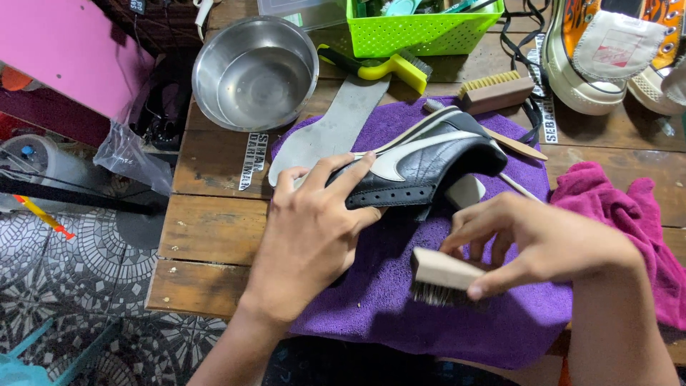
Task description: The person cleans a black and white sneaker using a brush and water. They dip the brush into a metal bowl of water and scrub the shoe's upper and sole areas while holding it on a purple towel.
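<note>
The black leather shoe with white stripes (pixel 421 161) lies on its side on the purple towel (pixel 400 300) spread over the wooden slatted table (pixel 207 229). My left hand (pixel 311 229) grips its heel end, fingers wrapped over the upper. My right hand (pixel 536 239) holds a small wooden brush with dark bristles (pixel 439 277) just below the shoe, bristles down, close over the towel. A grey insole (pixel 336 125) lies behind the shoe, beside a round steel bowl (pixel 255 73). A crumpled magenta cloth (pixel 614 207) sits to my right.
</note>
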